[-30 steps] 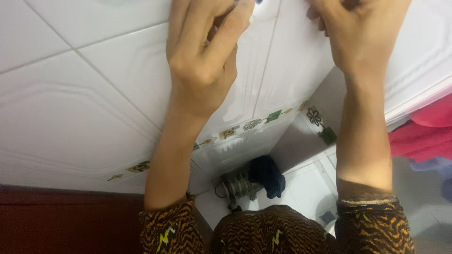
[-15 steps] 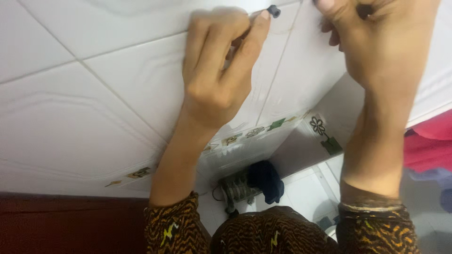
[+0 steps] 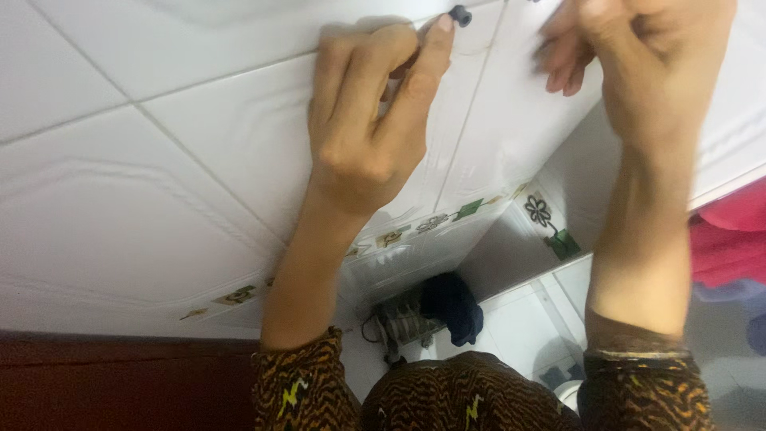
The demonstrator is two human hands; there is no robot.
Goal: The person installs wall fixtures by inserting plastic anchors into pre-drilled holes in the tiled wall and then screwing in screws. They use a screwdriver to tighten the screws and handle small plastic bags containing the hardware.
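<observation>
We see a white tiled wall (image 3: pixel 159 199) filling most of the view. A thin band of flower pictures (image 3: pixel 447 219) runs across it. Above that band, our left hand (image 3: pixel 371 120) is curled, with one fingertip pressed against a small dark knob (image 3: pixel 459 14) stuck on the tiles. To the right of the knob, our right hand (image 3: pixel 638 56) is blurry, so we cannot tell if it holds anything. Below the band, a dark blue cloth (image 3: pixel 453 307) lies on the white floor (image 3: pixel 519 335). Something pink (image 3: pixel 730 239) sits far right.
</observation>
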